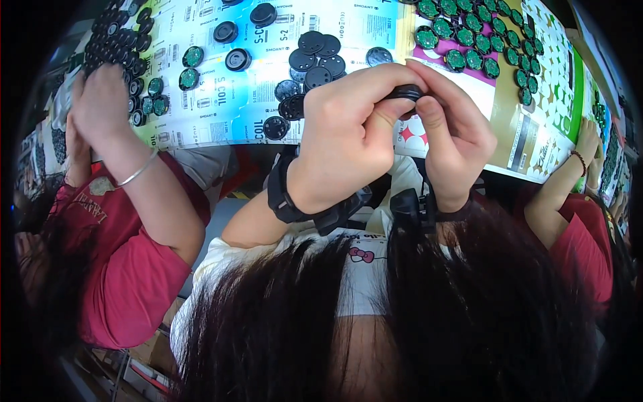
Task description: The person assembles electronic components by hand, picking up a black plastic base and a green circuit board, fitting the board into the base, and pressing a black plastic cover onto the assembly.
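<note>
Surface [258, 80], covered in printed sheets, carries the lot. Left hand [358, 117] is just right of and below the disc pile [318, 61]; right hand [459, 137] farther right. Green boards [482, 43] cluster right of the pile, loose caps [225, 31] left of it. Black part [404, 92], right of the pile, is pinched by both hands, thumbs and fingers covering most of it. Uneven pressure could pop it loose among similar-looking black discs.
</note>
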Demonstrator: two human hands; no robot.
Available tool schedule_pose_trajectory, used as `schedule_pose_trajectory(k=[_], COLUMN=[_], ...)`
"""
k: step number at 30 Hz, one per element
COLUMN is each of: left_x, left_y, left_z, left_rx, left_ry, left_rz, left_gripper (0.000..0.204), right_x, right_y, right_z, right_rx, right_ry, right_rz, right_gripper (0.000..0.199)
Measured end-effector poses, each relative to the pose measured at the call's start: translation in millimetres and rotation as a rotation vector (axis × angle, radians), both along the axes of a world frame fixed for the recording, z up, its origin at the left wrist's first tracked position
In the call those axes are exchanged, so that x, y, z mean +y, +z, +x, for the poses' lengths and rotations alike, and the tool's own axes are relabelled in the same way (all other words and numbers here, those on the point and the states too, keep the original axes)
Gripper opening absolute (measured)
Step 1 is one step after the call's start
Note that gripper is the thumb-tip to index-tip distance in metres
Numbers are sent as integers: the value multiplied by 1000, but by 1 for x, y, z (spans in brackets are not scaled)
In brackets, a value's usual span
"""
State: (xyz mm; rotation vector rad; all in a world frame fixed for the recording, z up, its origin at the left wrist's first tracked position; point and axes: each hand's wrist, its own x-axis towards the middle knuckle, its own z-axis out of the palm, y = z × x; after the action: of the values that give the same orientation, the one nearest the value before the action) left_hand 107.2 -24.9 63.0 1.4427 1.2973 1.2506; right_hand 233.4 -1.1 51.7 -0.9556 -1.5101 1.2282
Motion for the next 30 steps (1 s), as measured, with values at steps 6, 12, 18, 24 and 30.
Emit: schedule_pose_trajectory(k=[6,12,18,24,30], left_x=[10,66,104,109,149], left_y=[4,-10,-37,-39,-33], left_z=[-12,-77,-115,-119,-106], left_rx=[10,541,1096,1055,1138], left_ry=[-10,133,178,133,326], left_rz=[-47,97,265,152,-16], left_gripper=[18,13,17,24,18], right_x=[15,71,98,101,104], right_y=[-5,-8,-45,-32,-12], right_z=[-6,-33,-73,-77,-52], right_rx=[72,-330,-642,-779,-743], right_ry=[49,350,620,649,362], right_rz=[18,199,610,524,735], right_gripper=[28,31,25,23,17])
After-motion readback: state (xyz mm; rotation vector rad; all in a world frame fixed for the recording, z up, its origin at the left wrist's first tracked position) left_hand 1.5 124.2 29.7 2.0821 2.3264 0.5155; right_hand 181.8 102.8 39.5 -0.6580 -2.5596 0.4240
